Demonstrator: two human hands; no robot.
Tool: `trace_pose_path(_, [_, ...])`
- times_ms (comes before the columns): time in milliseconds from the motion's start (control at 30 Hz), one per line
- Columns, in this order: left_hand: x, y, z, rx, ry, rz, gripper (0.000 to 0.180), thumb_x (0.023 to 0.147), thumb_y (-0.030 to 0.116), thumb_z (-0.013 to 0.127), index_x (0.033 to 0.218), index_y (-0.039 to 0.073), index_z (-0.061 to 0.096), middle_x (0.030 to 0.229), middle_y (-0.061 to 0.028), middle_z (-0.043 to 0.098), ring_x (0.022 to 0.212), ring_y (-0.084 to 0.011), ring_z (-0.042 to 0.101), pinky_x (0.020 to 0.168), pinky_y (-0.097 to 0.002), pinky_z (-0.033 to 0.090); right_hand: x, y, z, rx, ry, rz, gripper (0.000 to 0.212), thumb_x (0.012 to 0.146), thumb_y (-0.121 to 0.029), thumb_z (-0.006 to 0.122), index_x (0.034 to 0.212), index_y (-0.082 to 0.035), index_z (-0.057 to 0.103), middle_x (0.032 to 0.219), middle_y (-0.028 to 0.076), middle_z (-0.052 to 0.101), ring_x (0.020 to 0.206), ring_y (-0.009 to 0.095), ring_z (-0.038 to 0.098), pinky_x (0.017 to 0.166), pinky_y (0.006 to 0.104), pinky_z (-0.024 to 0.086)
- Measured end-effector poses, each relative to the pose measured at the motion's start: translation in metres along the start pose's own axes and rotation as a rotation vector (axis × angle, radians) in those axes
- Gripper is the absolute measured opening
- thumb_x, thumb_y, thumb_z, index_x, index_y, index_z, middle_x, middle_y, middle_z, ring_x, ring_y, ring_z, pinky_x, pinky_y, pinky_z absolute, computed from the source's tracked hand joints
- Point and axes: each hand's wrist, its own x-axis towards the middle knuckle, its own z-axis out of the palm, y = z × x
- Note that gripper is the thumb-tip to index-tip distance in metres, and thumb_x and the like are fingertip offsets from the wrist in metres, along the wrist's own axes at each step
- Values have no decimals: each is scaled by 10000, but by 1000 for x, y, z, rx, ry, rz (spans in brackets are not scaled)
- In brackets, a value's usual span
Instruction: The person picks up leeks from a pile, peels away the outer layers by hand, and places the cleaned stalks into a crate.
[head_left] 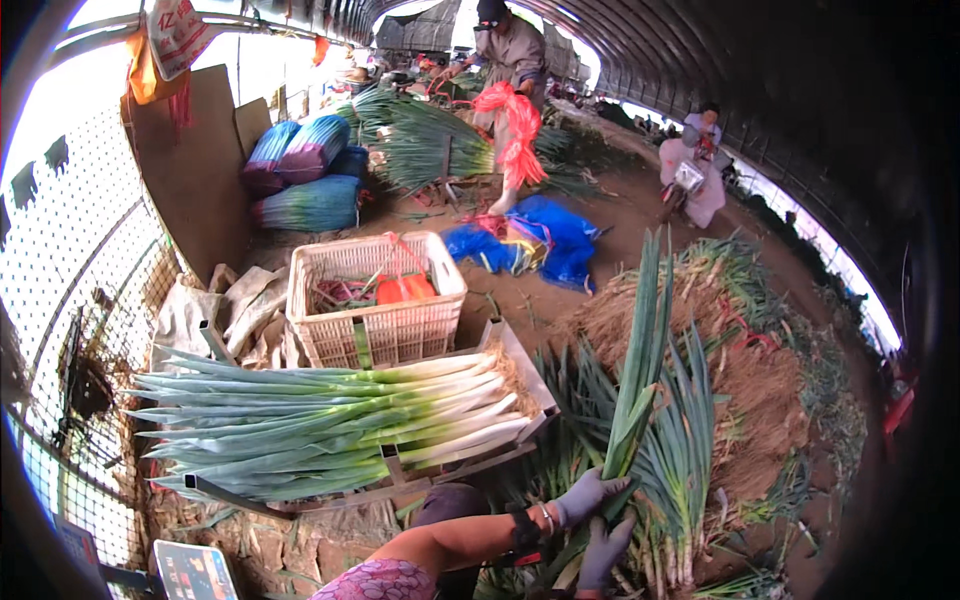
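My left hand (590, 497), in a grey glove, is closed around the leaves of a tall green onion (640, 380) that stands up at a slant. Just below it, my right hand (604, 550), gloved too, grips the same green onion lower down; its fingers are partly hidden. Right beside both hands lies a loose bunch of green onions (685, 450), white ends toward me. To the left, a metal rack (400, 490) holds a thick layer of green onions (330, 420), roots at the right and leaves at the left.
Behind the rack stands a cream plastic crate (380, 335) with an orange-red thing inside. Blue netting (555, 240) lies on the soil farther off. Wrapped bundles (310, 200) lean by a brown board (190, 170). One person (510, 60) carries red ties; another person (695, 160) sits at right.
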Motion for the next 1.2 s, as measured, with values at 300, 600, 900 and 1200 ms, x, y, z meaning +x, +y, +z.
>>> trace_pose_path(300, [-16,19,7,14,-51,-68,338,867,174,647,1148,3,571,1001,-26,628,882,-100,565,794,-262,458,6,-56,-14,461,-30,412,398,838,-155,613,1191,6,524,1044,56,575,906,173,558,805,300,445])
trace_pose_path(600, [-29,25,23,22,77,-40,242,871,115,625,1069,-23,604,894,-37,645,775,-107,586,698,-276,479,10,-23,-7,574,-51,384,552,757,-129,659,1257,16,477,1110,113,554,938,205,565,787,329,471])
trace_pose_path(900, [15,47,-11,38,348,226,165,839,67,641,964,-12,568,763,-36,597,634,-123,553,595,-275,477,-93,-12,-44,142,22,439,579,764,-201,672,1272,-13,467,1167,104,571,945,209,556,811,335,435])
trace_pose_path(1200, [2,25,19,127,48,-16,456,867,163,665,1247,40,444,991,-10,582,868,-89,549,750,-240,487,-50,-1,-65,-348,21,-62,694,716,-85,680,1332,4,375,1206,170,533,1096,318,509,947,399,384])
